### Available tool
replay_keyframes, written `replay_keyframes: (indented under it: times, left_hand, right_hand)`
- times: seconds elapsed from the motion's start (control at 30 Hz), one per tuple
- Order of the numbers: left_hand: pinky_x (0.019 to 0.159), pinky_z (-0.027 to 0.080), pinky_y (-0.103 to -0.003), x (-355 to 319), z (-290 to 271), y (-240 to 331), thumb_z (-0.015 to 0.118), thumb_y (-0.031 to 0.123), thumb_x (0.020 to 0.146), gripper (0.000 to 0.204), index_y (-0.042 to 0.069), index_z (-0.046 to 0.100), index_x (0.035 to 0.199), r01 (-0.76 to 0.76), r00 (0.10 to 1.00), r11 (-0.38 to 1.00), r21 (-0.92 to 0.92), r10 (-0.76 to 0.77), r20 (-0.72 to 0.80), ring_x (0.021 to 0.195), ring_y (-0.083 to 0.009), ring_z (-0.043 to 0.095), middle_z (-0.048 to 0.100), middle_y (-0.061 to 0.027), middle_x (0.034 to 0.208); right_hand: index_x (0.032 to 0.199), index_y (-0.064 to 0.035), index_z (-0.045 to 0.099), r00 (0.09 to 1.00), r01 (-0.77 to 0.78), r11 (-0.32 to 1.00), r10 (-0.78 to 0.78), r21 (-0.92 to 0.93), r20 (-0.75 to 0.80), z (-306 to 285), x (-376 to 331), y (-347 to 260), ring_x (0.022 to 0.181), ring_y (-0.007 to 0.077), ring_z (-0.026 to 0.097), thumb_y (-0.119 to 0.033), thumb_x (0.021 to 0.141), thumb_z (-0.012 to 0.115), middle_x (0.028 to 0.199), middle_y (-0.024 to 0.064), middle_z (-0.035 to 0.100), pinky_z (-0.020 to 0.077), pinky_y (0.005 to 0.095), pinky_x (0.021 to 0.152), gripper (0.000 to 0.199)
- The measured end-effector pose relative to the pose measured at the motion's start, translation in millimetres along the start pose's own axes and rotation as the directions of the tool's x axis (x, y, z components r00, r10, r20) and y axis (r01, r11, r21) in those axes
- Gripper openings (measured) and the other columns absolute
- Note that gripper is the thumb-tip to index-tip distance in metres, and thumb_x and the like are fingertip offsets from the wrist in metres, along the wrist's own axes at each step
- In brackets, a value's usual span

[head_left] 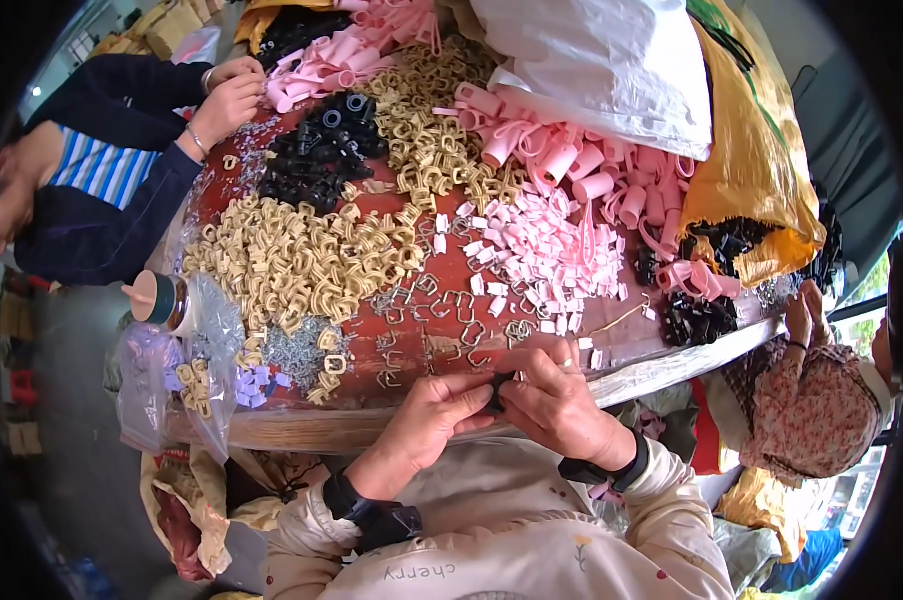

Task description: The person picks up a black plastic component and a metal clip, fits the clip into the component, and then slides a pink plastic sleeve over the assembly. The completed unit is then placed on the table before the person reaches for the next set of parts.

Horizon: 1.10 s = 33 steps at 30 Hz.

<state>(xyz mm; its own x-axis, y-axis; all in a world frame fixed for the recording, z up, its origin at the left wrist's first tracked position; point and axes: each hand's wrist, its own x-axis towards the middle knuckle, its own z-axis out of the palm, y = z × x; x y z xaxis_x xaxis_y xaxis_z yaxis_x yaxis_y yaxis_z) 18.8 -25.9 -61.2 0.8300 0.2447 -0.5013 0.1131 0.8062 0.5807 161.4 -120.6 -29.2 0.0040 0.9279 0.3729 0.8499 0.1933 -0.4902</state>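
Close to the table's front edge, my left hand [434, 418] and my right hand [560, 402] meet, fingers pinched together. Between them is a small black plastic part [497, 392], mostly covered by the fingers. Just beyond my hands, bent metal wire clips [460, 308] lie loose on the red tabletop [367, 345]. Farther off to the right spreads a heap of small pale pink plastic pieces [547, 245]. At the left is a large pile of beige plastic buckles [302, 260], with tiny silvery metal bits [297, 345] in front of it.
Pink tube-shaped parts [562, 155] spill from beneath a white sack [602, 60], beside a yellow woven sack [762, 150]. Black parts [322, 150] form a heap at the far left. A lidded jar [162, 300] stands by plastic bags. One co-worker [102, 170] sits left, another [802, 400] right.
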Motion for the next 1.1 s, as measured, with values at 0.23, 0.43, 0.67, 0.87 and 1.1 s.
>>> replay_keyframes:
  times: [0.23,0.43,0.67,0.87,1.1]
  left_hand:
    - [0.072,0.047,-0.025,-0.5,-0.2,-4.2,0.053,0.011,0.08,0.027,0.001,0.052,0.104,0.025,0.999,0.996,0.091,-0.028,0.032,0.082,-0.0126,0.056,0.057,-0.0057,0.093]
    - [0.073,0.047,-0.026,-2.8,-7.0,-3.6,0.054,0.01,0.079,0.027,0.0,0.052,0.103,0.009,0.999,1.0,0.006,-0.01,0.053,0.082,-0.015,0.056,0.057,-0.0072,0.092]
    - [0.071,0.049,-0.025,-11.2,-26.3,6.3,0.052,0.008,0.079,0.02,0.001,0.053,0.099,-0.089,0.995,0.981,-0.175,0.096,0.034,0.084,-0.0219,0.057,0.057,-0.012,0.093]
    - [0.068,0.05,-0.023,-16.7,-41.5,3.9,0.052,0.006,0.079,0.016,0.004,0.055,0.095,-0.235,0.971,0.933,-0.272,0.236,-0.031,0.084,-0.0254,0.058,0.057,-0.016,0.094]
    - [0.071,0.049,-0.026,-16.9,-48.2,-0.2,0.053,0.006,0.079,0.016,0.007,0.056,0.094,-0.24,0.97,0.928,-0.286,0.239,-0.036,0.087,-0.0249,0.057,0.057,-0.0152,0.096]
  right_hand:
    - [0.066,-0.0066,0.055,0.994,-0.039,0.994,0.028,0.1,0.107,-6.0,4.9,3.0,0.088,0.0249,0.045,-0.006,0.054,0.064,0.092,0.005,0.049,0.0328,0.0357,0.072,0.015]
    - [0.063,-0.0074,0.055,0.989,-0.036,0.993,0.02,0.109,0.147,-2.3,13.9,1.3,0.084,0.023,0.045,-0.006,0.055,0.061,0.088,0.0034,0.049,0.0333,0.0347,0.072,0.011]
    - [0.07,-0.0056,0.056,0.997,-0.06,0.926,0.041,0.372,0.06,9.4,35.8,18.0,0.078,0.0239,0.048,-0.006,0.061,0.06,0.086,0.0053,0.049,0.0369,0.0336,0.067,0.009]
    - [0.084,-0.0069,0.052,0.953,-0.005,0.99,0.047,-0.141,0.3,39.3,43.7,59.7,0.07,0.029,0.054,-0.01,0.069,0.054,0.083,0.0109,0.05,0.0418,0.0376,0.059,0.016]
    - [0.087,-0.0048,0.051,0.944,-0.04,0.998,0.054,-0.052,0.324,40.3,47.4,57.6,0.06,0.0264,0.055,-0.013,0.074,0.052,0.069,0.0116,0.051,0.0428,0.0361,0.051,0.015]
